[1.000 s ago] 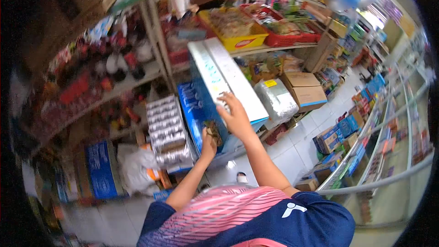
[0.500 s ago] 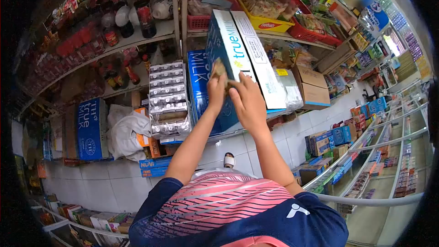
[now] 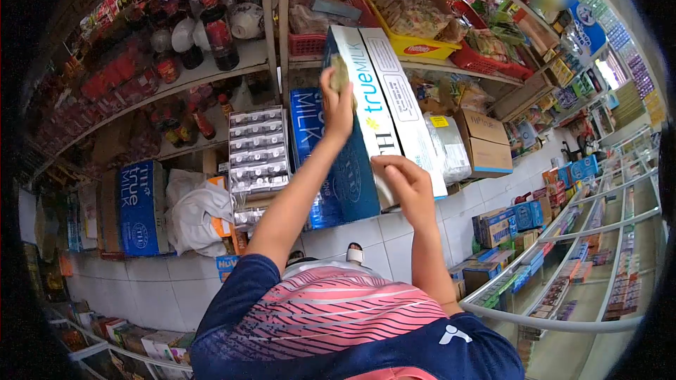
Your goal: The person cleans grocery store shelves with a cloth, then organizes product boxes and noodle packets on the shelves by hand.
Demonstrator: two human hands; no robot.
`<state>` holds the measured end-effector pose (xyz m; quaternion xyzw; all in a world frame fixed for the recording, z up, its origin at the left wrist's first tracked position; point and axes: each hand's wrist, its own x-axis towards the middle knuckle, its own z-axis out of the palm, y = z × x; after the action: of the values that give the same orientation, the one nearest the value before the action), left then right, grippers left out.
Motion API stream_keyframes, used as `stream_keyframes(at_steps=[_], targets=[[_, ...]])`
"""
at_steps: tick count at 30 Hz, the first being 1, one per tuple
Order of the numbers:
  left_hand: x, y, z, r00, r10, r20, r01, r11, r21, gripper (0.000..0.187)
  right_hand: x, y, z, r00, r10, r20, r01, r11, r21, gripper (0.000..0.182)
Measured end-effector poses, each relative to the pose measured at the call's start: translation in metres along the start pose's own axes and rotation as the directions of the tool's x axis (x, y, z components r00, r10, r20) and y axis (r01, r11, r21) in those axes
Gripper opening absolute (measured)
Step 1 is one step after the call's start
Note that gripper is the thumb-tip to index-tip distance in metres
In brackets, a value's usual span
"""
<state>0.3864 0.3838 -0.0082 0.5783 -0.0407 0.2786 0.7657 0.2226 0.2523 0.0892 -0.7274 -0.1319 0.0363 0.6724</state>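
Note:
A white and blue milk carton box (image 3: 380,109) stands tilted in front of me, "true MILK" printed on its white top. My left hand (image 3: 338,109) is at its upper left edge, closed on a yellowish, partly see-through thing that looks like a roll of packing tape (image 3: 339,74); motion blurs it. Low on the same box, my right hand (image 3: 408,186) rests with bent fingers near the seam, beside a tan patch at the end. What those fingertips hold, if anything, is hidden. A second blue milk box (image 3: 306,119) lies directly left of the first.
Shrink-wrapped small cartons (image 3: 257,151) stand at left, with a white cloth or bag (image 3: 197,211) beyond. Baskets, including a yellow basket (image 3: 422,48), sit on the shelf behind. A brown cardboard box (image 3: 486,144) is at right; a glass display case (image 3: 563,260) flanks me.
My hands were close together on the box; now they are apart. The left has moved up along the edge with the yellowish roll, and the right has moved down toward the near end.

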Motion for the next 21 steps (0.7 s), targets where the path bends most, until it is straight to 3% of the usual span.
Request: stream_keyframes(at_steps=[1, 4, 6, 9, 11, 13, 14, 18, 20, 21], targets=[[0.024, 0.018, 0.002, 0.995, -0.096, 0.02, 0.096, 0.995, 0.028, 0.037, 0.002, 0.003, 0.0, 0.999, 0.02, -0.036, -0.022, 0.997, -0.074, 0.021], [0.091, -0.03, 0.001, 0.993, 0.111, -0.046, -0.092, 0.947, 0.306, 0.036, 0.003, 0.007, -0.003, 1.0, -0.025, 0.004, 0.025, 0.999, -0.022, 0.018], [0.107, -0.046, -0.003, 0.993, 0.063, -0.1, -0.043, 0.98, 0.195, 0.037, 0.004, 0.004, -0.01, 1.0, -0.005, 0.013, 0.006, 1.0, -0.031, 0.019], [0.107, -0.093, -0.023, 0.982, 0.002, -0.19, 0.036, 0.979, 0.2, 0.036, 0.006, 0.006, -0.02, 0.999, 0.03, 0.044, -0.037, 0.983, 0.182, 0.022], [0.087, -0.156, -0.062, 0.999, -0.045, -0.006, 0.04, 0.806, 0.59, 0.036, 0.006, 0.005, -0.019, 0.998, 0.048, 0.041, -0.056, 0.978, 0.201, 0.022], [0.058, -0.153, -0.08, 0.974, -0.141, 0.175, -0.076, 0.527, 0.846, 0.037, 0.007, 0.006, -0.02, 0.997, 0.062, 0.054, -0.073, 0.973, 0.219, 0.023], [0.046, -0.128, -0.085, 0.943, -0.208, 0.261, -0.169, 0.375, 0.911, 0.037, 0.008, 0.006, -0.021, 0.996, 0.049, 0.068, -0.063, 0.973, 0.221, 0.023], [0.05, -0.124, -0.096, 0.874, -0.252, 0.415, -0.318, 0.349, 0.881, 0.037, 0.01, 0.007, -0.023, 0.995, 0.071, 0.063, -0.085, 0.963, 0.256, 0.024], [0.063, -0.193, -0.109, 0.932, 0.025, 0.362, -0.345, 0.369, 0.863, 0.036, 0.009, 0.008, -0.022, 0.994, 0.083, 0.065, -0.098, 0.957, 0.273, 0.025], [0.07, -0.233, -0.115, 0.908, 0.238, 0.345, -0.395, 0.212, 0.894, 0.036, 0.009, 0.009, -0.022, 0.993, 0.097, 0.073, -0.114, 0.951, 0.287, 0.026]])
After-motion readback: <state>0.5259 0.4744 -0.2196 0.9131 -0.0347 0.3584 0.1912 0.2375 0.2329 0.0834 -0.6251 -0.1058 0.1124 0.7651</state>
